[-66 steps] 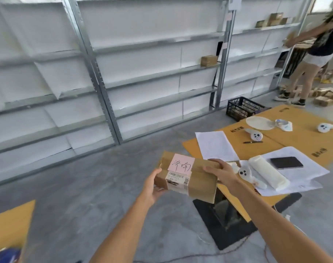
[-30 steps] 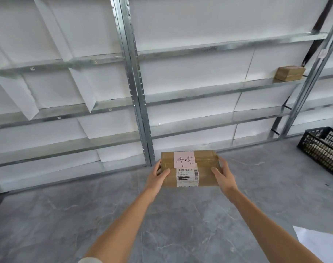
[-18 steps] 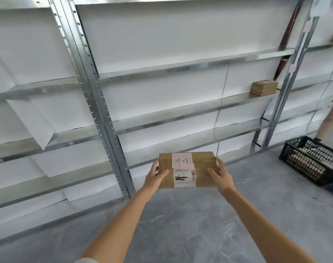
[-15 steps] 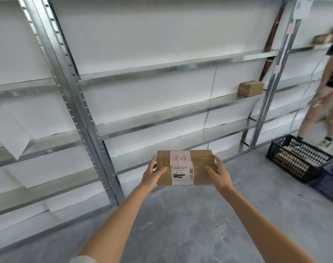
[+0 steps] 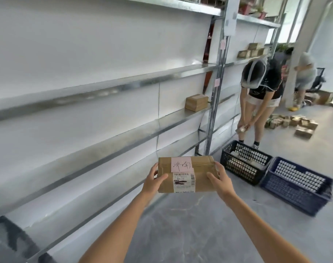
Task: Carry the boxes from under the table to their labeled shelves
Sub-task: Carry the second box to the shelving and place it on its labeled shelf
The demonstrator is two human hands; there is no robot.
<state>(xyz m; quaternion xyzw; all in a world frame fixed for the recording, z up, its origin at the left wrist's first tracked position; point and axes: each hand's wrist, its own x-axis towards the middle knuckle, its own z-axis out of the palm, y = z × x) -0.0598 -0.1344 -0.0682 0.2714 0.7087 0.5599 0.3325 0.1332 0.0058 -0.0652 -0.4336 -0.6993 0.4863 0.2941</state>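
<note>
While you are facing along the metal shelving (image 5: 108,88), you are holding the cardboard box (image 5: 186,174) out in front of you at about waist height, above the grey floor (image 5: 180,224) and just beside the lower shelves, touching none of them. Your left hand (image 5: 152,182) is clamping the box's left end, with the thumb lying across the near face and the fingers wrapping behind the end. Your right hand (image 5: 219,180) is doing the same at the right end, thumb on the near face and fingers over the far edge. Both grips are closing on the box, so it is hanging between your palms, roughly level. A pink note (image 5: 181,164) with handwritten characters is sitting on the box's top, and a white barcode label (image 5: 184,182) is running down the near face below it.

Further along the shelving, a second small box (image 5: 196,102) is resting on a middle shelf near the upright post (image 5: 215,86). On the floor past the post, a black crate (image 5: 244,164) and a blue crate (image 5: 296,185) are standing side by side, touching. Behind them another person (image 5: 260,92) is bending forward, holding something small in both hands. More boxes are lying scattered on the floor (image 5: 294,123) beyond that person, and others are sitting on an upper shelf (image 5: 252,51) further on.
</note>
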